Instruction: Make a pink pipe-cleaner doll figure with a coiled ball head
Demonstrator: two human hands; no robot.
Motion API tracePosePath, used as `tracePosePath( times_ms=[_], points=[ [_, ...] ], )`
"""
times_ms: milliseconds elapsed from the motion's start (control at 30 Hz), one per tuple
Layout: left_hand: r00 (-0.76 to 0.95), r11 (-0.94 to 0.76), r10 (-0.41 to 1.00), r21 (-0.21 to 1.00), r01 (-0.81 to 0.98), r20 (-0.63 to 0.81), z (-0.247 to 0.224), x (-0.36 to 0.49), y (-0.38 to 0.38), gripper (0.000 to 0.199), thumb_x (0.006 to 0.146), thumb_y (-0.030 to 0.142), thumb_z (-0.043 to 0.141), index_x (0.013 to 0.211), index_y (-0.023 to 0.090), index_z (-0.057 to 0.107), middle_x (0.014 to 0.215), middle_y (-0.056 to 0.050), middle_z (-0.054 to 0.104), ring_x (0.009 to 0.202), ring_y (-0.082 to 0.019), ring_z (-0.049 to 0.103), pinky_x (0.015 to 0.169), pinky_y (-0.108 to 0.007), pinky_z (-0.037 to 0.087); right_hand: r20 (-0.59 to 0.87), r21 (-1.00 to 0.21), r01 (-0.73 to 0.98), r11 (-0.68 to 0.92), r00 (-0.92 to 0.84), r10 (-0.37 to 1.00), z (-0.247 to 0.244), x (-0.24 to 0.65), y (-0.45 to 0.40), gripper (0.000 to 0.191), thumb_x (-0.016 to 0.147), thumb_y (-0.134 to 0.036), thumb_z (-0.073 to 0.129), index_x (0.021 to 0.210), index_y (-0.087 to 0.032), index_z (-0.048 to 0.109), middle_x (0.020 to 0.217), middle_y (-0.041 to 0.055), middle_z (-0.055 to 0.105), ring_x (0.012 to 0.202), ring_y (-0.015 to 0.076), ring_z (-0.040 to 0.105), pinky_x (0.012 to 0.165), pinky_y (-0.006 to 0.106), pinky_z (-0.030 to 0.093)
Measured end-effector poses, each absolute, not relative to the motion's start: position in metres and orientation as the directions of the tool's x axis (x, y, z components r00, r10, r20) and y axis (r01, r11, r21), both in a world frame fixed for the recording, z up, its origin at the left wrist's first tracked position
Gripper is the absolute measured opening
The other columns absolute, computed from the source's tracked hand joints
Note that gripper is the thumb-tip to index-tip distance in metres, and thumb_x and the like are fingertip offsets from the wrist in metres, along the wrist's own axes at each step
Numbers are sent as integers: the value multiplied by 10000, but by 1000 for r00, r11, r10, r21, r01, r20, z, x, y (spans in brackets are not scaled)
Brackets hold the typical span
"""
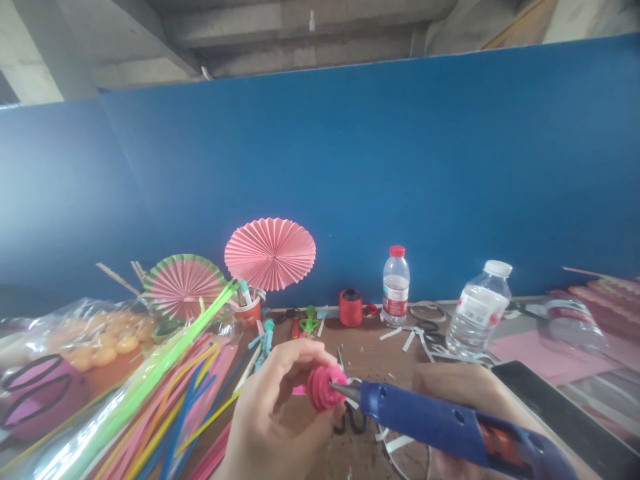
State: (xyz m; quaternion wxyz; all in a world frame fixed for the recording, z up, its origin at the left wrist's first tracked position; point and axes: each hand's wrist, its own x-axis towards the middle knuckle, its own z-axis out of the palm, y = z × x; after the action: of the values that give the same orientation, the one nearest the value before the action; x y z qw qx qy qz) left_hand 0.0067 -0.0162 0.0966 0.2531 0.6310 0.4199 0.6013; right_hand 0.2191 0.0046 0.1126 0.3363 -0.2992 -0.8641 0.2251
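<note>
Thumb and fingers of my left hand (277, 407) are closed on a small hot-pink coiled roll (325, 388), its end turned to the right. I cannot tell what the roll is made of. My right hand (465, 400) grips a blue hot glue gun (420, 413) that points left. The metal nozzle of the gun meets the face of the pink roll near its centre. Dark scissor handles (351, 421) show on the table below the roll, partly hidden by the gun.
Bundled coloured pipe cleaners (165, 413) lie at left, beside a bag of orange balls (107, 340). Behind stand pleated paper fans (270, 253), a red spool (351, 308) and water bottles (396, 287). A black phone-like slab (565, 413) lies at right, with white strips (407, 340) scattered nearby.
</note>
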Motion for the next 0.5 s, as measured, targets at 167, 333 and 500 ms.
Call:
tracePosePath(
  times_ms=[167,333,500],
  points=[
    [-80,-496,851,845,200,519,96,6,-17,372,611,32,624,928,218,570,805,0,658,723,-147,653,571,-185,543,548,-591,323,739,-512,662,109,221,0,261,803,-462,503,868,-238,621,668,61,609,570,176,591,524,267,460],
    [-78,-498,852,848,180,517,96,8,-17,365,624,32,622,930,222,564,802,14,647,717,-128,645,596,-174,538,563,-611,311,728,-477,675,113,217,-1,283,791,-481,509,785,-236,650,645,65,619,617,191,614,540,255,463],
    [-74,-500,848,840,211,524,95,8,-16,361,625,39,622,931,224,570,799,19,649,709,-121,642,619,-173,532,552,-654,293,698,-446,705,114,211,1,451,768,-596,450,616,-217,641,530,42,563,424,135,515,399,232,384]
  ],
)
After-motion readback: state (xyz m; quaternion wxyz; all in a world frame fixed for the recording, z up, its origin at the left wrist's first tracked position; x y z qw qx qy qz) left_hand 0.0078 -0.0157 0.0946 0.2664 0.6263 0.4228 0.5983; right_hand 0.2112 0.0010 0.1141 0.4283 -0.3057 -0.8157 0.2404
